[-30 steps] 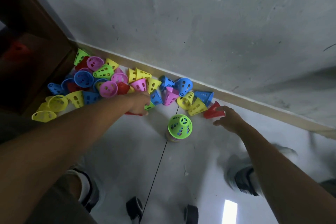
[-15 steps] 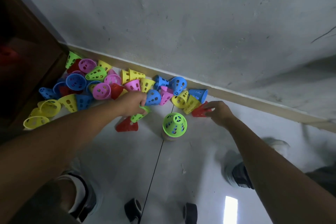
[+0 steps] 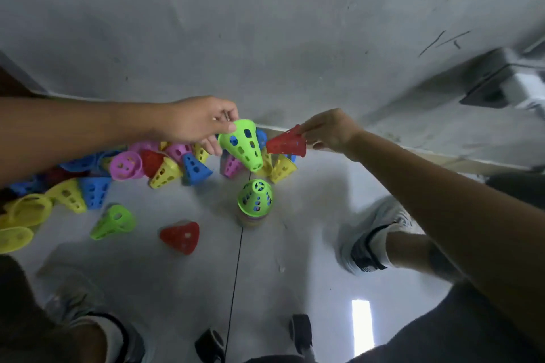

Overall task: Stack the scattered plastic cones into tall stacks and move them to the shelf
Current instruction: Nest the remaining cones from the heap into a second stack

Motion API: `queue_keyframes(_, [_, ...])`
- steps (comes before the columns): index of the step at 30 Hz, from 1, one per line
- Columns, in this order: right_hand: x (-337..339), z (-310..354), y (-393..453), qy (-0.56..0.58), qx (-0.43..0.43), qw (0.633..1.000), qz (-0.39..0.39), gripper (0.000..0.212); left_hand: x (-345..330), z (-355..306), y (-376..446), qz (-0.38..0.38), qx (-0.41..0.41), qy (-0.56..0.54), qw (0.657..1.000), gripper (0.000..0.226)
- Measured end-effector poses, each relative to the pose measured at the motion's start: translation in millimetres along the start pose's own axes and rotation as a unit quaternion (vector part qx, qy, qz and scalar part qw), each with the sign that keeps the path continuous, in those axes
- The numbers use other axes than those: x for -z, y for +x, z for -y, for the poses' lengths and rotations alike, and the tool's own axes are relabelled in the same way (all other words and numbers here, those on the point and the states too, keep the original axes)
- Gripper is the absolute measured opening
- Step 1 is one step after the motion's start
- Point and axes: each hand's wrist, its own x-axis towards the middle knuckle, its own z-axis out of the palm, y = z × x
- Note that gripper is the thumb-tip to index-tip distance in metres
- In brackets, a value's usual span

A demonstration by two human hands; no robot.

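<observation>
Left hand point(image 3: 194, 124): reaching in from nine o'clock, its fingers point(image 3: 228, 127) pinching the wide rim of a green cone point(image 3: 243, 146) that is hanging narrow end down and tilted.
Right hand point(image 3: 327, 130): coming in from three o'clock, its fingers pinching the wide rim of a red cone point(image 3: 286, 143), narrow end pointing toward nine o'clock.
Stack point(image 3: 255, 200): standing upright on the floor point(image 3: 177, 289) (a green cone on top, paler rims showing beneath), just at six o'clock of the held green cone and apart from it.
Loose cones: a pile point(image 3: 165, 162) of yellow, blue, pink and red ones lying along the wall point(image 3: 265, 23) toward nine o'clock; a second green cone point(image 3: 113, 221) and a second red cone point(image 3: 180, 236) lying on their sides nearer the person.
</observation>
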Motion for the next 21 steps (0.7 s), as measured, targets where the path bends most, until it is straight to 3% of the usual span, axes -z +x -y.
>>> queue_keyframes(2, [5.1, 7.9, -12.2, 0.038, -0.009, 0.999, -0.004, 0.028, 0.6, -11.1, -8.2, 0.029, 0.003, -0.04, 0.999, 0.007])
queue_keyframes(4, [10.7, 15.5, -22.3, 0.067, -0.011, 0.998, -0.016, 0.021, 2.5, -20.3, -16.3, 0.049, 0.005, -0.086, 0.995, 0.002])
queue_keyframes(9, [19.8, 21.8, -50.8, 0.221, -0.03, 0.974, -0.034, 0.015, -5.3, -27.4, -27.3, 0.115, 0.037, -0.221, 0.968, 0.015])
queue_keyframes(14, [24.2, 16.6, -77.7, 0.378, -0.055, 0.923, -0.034, 0.038, -30.8, -16.0, -30.1, 0.173, 0.077, -0.292, 0.938, 0.043])
queue_keyframes(17, [21.4, 13.8, -83.4, 0.391, -0.054, 0.919, 0.0, 0.049, -40.8, -4.8, -33.0, 0.198, 0.078, -0.32, 0.923, 0.053])
queue_keyframes(21, [12.7, 10.6, -86.9, 0.383, -0.066, 0.921, 0.025, 0.06, -49.3, 6.4, -38.6, 0.196, 0.087, -0.294, 0.931, 0.061])
